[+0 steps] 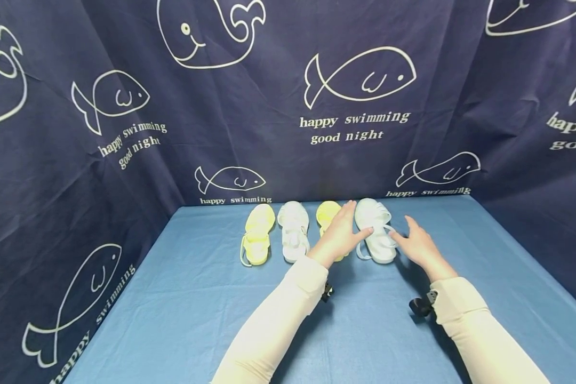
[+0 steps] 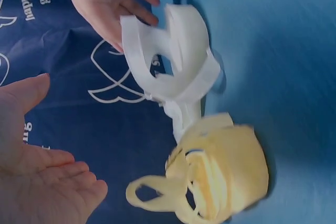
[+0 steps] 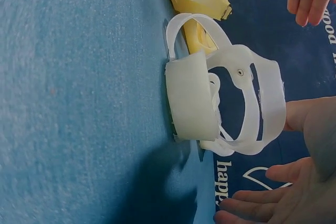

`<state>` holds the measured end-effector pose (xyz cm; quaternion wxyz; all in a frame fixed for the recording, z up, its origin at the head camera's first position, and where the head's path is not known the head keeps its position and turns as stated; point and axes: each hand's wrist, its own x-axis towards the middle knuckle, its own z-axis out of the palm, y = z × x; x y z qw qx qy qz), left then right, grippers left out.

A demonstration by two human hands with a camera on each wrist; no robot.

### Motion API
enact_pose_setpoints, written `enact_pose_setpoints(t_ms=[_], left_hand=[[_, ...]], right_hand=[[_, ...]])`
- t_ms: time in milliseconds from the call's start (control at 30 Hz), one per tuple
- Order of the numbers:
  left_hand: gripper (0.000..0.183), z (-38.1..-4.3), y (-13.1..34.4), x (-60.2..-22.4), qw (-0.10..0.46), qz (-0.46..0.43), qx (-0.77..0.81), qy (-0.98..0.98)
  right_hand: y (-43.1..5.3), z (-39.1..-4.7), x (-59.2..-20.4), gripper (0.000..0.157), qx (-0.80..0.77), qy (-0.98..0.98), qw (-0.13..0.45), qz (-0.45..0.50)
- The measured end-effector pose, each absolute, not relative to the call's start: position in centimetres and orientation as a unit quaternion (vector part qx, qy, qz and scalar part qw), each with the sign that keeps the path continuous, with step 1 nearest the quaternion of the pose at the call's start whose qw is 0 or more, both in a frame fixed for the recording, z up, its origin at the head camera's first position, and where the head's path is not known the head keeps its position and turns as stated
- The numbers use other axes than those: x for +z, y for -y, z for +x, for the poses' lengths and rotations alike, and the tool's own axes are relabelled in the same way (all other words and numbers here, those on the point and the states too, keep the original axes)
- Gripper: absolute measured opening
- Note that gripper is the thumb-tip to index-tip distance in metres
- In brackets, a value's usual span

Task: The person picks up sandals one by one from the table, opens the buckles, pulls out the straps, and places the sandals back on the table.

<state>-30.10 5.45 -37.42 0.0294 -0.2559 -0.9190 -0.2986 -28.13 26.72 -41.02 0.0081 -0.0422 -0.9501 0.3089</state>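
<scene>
Four sandals would exceed plain counting, so several stand in a row: a yellow sandal (image 1: 257, 234) at the left, a white sandal (image 1: 294, 232), another yellow sandal (image 1: 327, 213) and a second white sandal (image 1: 374, 229) at the right. My left hand (image 1: 338, 232) hovers over the right-hand yellow sandal and partly hides it, fingers extended and thumb toward the rightmost white sandal. Just right of that white sandal, my right hand (image 1: 416, 244) has its fingers spread and its thumb near the strap; whether it touches is unclear. Neither hand grips anything.
A blue cloth (image 1: 197, 320) covers the table. Behind it and at both sides hangs a dark blue curtain (image 1: 278, 133) with white fish drawings and lettering. A small black camera (image 1: 420, 306) sits at the right wrist.
</scene>
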Motion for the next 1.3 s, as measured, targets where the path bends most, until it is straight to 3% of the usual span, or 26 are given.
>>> enact_pose_setpoints(t_ms=[667, 1300], left_hand=[[0.077, -29.5, -7.6, -39.3, -0.012, -0.195, -0.395, 0.897], [0.076, -28.9, -9.2, -41.0, -0.074, -0.153, -0.451, 0.876]], right_hand=[[-26.4, -28.1, -41.3, 0.077, 0.329, 0.943, 0.001, -0.046], [-25.6, -27.8, -41.3, 0.070, 0.553, 0.825, -0.066, -0.097]])
